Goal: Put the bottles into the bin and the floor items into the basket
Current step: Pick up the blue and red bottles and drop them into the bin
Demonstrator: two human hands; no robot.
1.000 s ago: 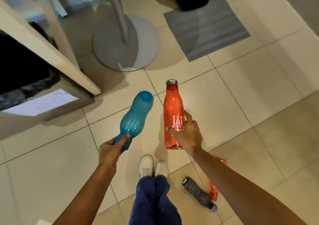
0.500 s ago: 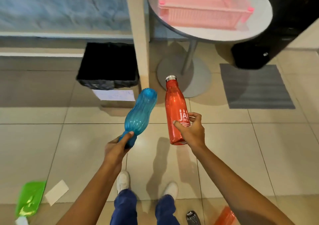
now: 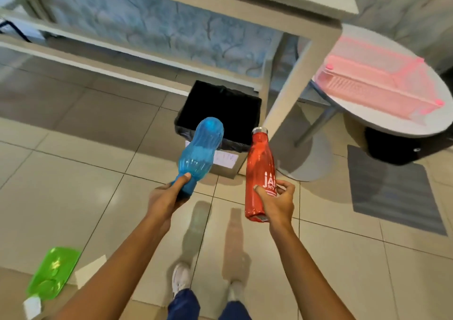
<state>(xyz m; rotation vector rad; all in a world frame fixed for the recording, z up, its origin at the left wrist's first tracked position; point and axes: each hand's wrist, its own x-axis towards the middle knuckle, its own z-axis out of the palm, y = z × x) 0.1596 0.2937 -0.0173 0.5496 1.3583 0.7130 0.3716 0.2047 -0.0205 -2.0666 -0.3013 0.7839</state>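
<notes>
My left hand [image 3: 166, 197] grips the neck end of a blue plastic bottle [image 3: 201, 148], whose rounded base points up toward the bin. My right hand [image 3: 275, 202] holds a red metal bottle [image 3: 259, 170] upright by its lower half. Both bottles hover just short of a bin lined with a black bag [image 3: 220, 113], which stands on the floor beside a table leg. A pink basket [image 3: 377, 89] sits on a round white table [image 3: 404, 125] at the right. On the floor at the lower left lie a green flat item [image 3: 54, 273] and a white card [image 3: 89, 272].
A large beige table [image 3: 306, 37] spans the top, its leg just right of the bin. A grey mat [image 3: 392, 189] and a black object [image 3: 392, 148] lie under the round table. My feet in white shoes [image 3: 181, 278] stand on the tiled floor.
The view has swung up and left, bringing the bin closer and nearer the centre. Both hands keep their bottles and have moved toward the bin.
</notes>
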